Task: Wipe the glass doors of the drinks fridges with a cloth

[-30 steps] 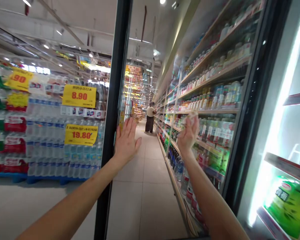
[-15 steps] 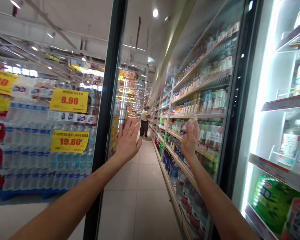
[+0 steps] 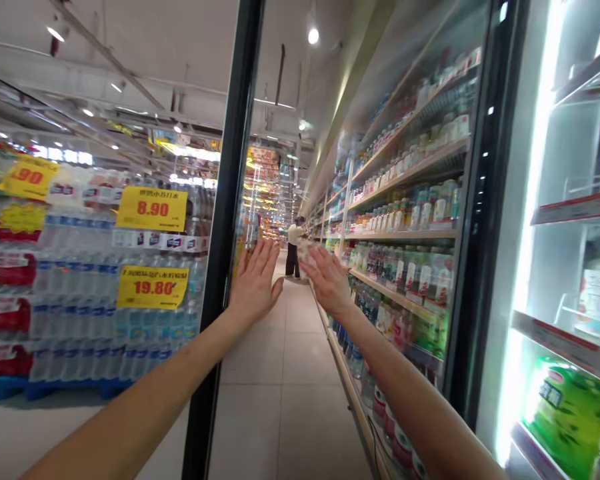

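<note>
In the head view a glass cooler door (image 3: 290, 353) with a black frame stands swung out in front of me. My left hand (image 3: 255, 280) lies flat against the glass beside the left frame bar, fingers stretched and holding nothing. My right hand (image 3: 327, 280) is near the middle of the pane, just right of the left one. Under its fingers is a pale, crumpled cloth (image 3: 306, 252), pressed to the glass; blur hides its exact material.
Lit cooler shelves (image 3: 565, 210) with bottles and a green pack (image 3: 563, 407) are close on my right. Stacked water bottles (image 3: 75, 313) with yellow price signs (image 3: 153, 288) stand left. Through the glass, a person (image 3: 293, 247) stands down the aisle.
My right hand has swept left across the glass with the cloth, from the shelf side toward my left hand. My left hand stays on the pane. The view has shifted slightly.
</note>
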Motion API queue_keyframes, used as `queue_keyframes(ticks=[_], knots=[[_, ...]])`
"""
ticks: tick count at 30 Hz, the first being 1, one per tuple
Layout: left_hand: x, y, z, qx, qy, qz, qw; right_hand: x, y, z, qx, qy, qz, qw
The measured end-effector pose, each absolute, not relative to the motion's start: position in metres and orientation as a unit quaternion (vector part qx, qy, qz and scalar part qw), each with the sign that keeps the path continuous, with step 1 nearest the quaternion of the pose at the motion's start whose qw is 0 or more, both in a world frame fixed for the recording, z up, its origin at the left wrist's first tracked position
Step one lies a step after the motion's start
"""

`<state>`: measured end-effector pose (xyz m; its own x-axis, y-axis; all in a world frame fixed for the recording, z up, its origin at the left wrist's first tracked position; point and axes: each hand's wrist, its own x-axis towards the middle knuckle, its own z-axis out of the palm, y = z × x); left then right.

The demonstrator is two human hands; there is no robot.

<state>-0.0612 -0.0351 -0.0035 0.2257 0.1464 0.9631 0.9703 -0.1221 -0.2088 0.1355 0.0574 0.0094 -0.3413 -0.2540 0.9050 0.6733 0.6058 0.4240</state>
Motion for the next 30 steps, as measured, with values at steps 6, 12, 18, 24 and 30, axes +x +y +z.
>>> queue_keyframes(ticks=[6,12,18,24,30], knots=[[-0.080,-0.052,0.002,-0.606,-0.454,-0.437,0.485,0.129,0.061,0.032,-0.259,-0.513,-0.311,0.757],[-0.082,-0.066,0.003,-0.598,-0.428,-0.451,0.506,0.079,0.038,0.022,-0.113,-0.737,-0.426,0.512],[-0.094,-0.077,0.010,-0.553,-0.455,-0.499,0.489,0.052,0.024,0.033,-0.245,-0.650,-0.320,0.644],[-0.102,-0.073,0.009,-0.552,-0.449,-0.495,0.499,0.039,0.021,0.019,-0.078,-0.780,-0.425,0.453],[-0.099,-0.064,0.011,-0.554,-0.451,-0.478,0.512,0.083,0.036,0.041,-0.210,-0.664,-0.359,0.622]])
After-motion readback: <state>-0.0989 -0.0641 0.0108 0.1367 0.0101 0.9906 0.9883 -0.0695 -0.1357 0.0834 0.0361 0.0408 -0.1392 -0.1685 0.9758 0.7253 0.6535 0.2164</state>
